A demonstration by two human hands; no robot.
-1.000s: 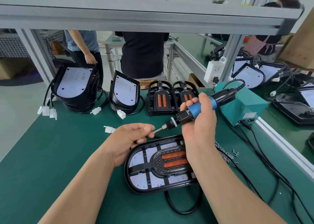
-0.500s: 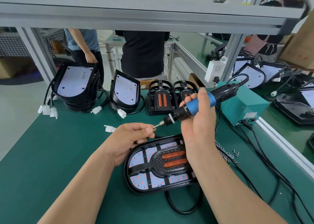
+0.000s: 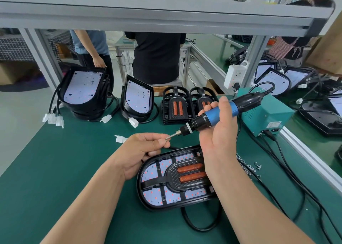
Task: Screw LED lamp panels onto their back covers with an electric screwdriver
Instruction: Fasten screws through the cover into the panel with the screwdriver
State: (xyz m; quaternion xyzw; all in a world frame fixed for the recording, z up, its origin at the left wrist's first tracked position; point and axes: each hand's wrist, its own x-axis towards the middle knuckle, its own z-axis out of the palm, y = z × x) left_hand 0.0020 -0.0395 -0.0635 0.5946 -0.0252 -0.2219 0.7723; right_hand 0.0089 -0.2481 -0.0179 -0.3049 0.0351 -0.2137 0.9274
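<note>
**A:** Black oval LED lamp panel (image 3: 175,181), white board dotted red, two orange bars. Where?

**B:** Flat on the green table (image 3: 64,169), lower centre of the frame, partly under the right forearm. Black cable (image 3: 199,223) looping out below it.

**A:** And the blue-and-black electric screwdriver (image 3: 218,112)?

**B:** Held above the panel, right of centre, slanting down towards the left. Bit tip meeting a small silver screw (image 3: 167,138).

**A:** Right hand (image 3: 220,132)?

**B:** Wrapped round the blue barrel, thumb over the top.

**A:** Left hand (image 3: 144,149)?

**B:** Pinching that screw between thumb and forefinger, right at the bit tip, other fingers curled in. Just over the panel's upper left edge; touching it or not, cannot tell.

**A:** Elsewhere on the table?

**B:** Teal metal power box (image 3: 266,118) at the right, with the screwdriver's cord arching above it. Loose small screws (image 3: 248,167) scattered just right of the panel. White plug connector (image 3: 121,138) just left of the left hand. Along the far edge, leaning stacks of black covers with white boards (image 3: 83,90) at upper left. Beside them, upper centre, two upright black housings with orange bars (image 3: 176,107).
</note>
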